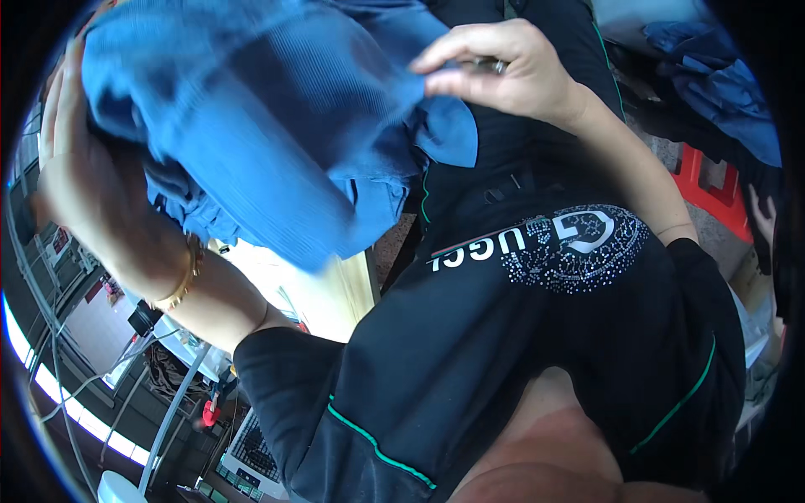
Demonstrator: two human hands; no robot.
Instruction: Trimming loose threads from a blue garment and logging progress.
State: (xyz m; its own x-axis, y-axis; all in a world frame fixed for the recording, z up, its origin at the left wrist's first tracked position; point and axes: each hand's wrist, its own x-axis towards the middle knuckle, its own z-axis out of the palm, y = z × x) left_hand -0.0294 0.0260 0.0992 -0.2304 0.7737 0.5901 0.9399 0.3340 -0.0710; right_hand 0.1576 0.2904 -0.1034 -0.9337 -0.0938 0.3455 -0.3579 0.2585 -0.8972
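Note:
A blue ribbed-cloth garment (277,126) is spread and partly lifted in front of me, its folds bunched toward the lower side. At its left edge, my left hand (63,134) has its fingers stretched up along the cloth; the hand is smeared by motion and its thumb is hidden. My right hand (503,71), with a ring on one finger, pinches the garment's right edge between thumb and forefinger. Below that pinch a rounded flap of the same blue cloth hangs over my dark trousers.
A pale wooden tabletop (356,281) shows under the garment. More blue cloth (725,96) is heaped at the upper right, above a red plastic stool (713,193). Another person's hand (763,214) appears at the right rim. Cables and metal poles (176,411) stand at the left.

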